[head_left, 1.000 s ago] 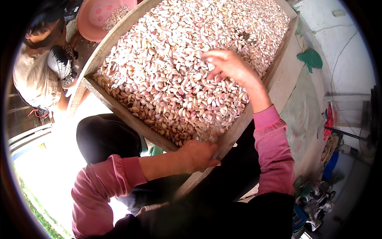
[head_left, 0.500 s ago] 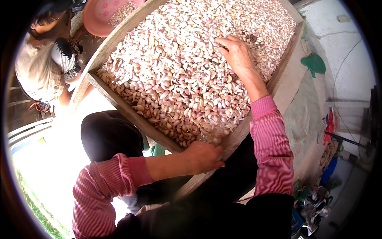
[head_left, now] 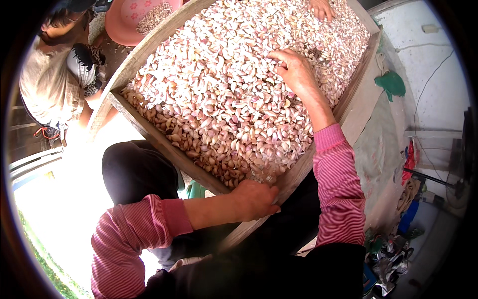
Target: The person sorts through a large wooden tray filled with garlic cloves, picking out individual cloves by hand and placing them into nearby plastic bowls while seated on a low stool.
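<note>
A large wooden tray (head_left: 164,155) spreads before me, heaped with pinkish-white garlic cloves (head_left: 219,94). My right hand (head_left: 295,70) rests on the cloves right of the middle. Its thumb and forefinger are apart, and I see nothing held between them; the other fingers are partly hidden. At the near corner, my left hand (head_left: 255,200) is closed over the tray's rim, its fingers curled. Just beyond its knuckles a thinly covered patch of tray floor (head_left: 266,172) shows.
Another person's hand (head_left: 322,9) reaches onto the cloves at the far edge. At the left crouches a person (head_left: 52,84), by a pink basin (head_left: 119,22) with cloves in it. A green cloth-like thing (head_left: 392,83) lies at the right, and a fan (head_left: 455,187) stands there.
Another person's hand has come into view at the far edge of the tray. My right hand has barely shifted, and my left hand stays at the rim.
</note>
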A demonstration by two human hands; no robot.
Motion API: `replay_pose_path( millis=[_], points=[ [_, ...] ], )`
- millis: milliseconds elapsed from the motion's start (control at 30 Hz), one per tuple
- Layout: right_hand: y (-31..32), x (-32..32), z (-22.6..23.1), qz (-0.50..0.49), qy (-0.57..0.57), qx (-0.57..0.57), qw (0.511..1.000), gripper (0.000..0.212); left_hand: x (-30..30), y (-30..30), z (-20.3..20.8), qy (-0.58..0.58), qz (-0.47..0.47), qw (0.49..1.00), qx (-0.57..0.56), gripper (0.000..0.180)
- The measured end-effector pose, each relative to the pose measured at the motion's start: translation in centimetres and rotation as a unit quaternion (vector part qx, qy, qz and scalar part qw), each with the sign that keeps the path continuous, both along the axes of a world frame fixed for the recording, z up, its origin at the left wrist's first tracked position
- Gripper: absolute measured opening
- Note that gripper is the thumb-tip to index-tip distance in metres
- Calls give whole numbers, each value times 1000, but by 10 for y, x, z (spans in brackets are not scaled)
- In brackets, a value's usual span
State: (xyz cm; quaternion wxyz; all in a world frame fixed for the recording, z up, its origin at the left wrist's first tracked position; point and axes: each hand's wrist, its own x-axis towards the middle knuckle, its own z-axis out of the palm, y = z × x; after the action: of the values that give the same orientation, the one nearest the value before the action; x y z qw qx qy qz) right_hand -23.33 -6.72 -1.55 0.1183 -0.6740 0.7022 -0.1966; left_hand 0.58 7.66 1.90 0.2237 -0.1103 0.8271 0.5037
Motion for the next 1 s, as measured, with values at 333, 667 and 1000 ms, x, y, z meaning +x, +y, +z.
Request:
replay_pose_path(
  millis=[333, 667, 1000],
  points=[
    [4, 7, 11, -14, -27, 39, 999, 23, 1, 3, -3, 16, 1, 1000, -11, 48],
    [-1, 16, 8, 1, 127, -48, 991, 17, 4, 14, -18, 70, 40, 996, -38, 48],
    [0, 18, 8, -6, 111, -32, 993, 16, -5, -11, 6, -24, -48, 999, 8, 44]
  ],
)
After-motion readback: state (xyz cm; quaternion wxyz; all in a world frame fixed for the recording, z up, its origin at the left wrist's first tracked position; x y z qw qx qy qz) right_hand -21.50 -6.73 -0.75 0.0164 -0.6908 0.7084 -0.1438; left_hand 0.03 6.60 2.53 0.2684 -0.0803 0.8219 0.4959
